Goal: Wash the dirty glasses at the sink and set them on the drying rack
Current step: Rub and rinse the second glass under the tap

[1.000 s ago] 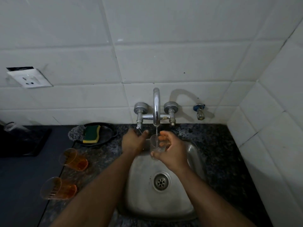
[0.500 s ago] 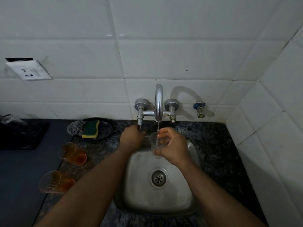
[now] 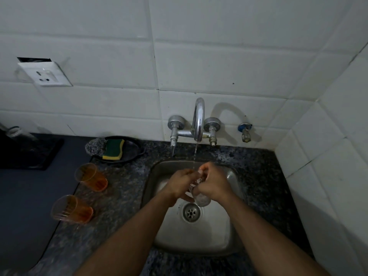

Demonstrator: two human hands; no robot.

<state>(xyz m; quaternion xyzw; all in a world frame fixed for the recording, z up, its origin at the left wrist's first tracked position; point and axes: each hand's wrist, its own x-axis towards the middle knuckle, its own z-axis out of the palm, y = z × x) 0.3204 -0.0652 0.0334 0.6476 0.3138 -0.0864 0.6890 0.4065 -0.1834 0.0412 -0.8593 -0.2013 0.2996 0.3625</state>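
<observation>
Gripping one clear glass (image 3: 200,198) — both hands (image 3: 199,184) — no legible writing

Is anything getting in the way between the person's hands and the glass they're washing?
No. Both the left hand and right hand already grip the glass over the sink, under the tap's stream.
</observation>
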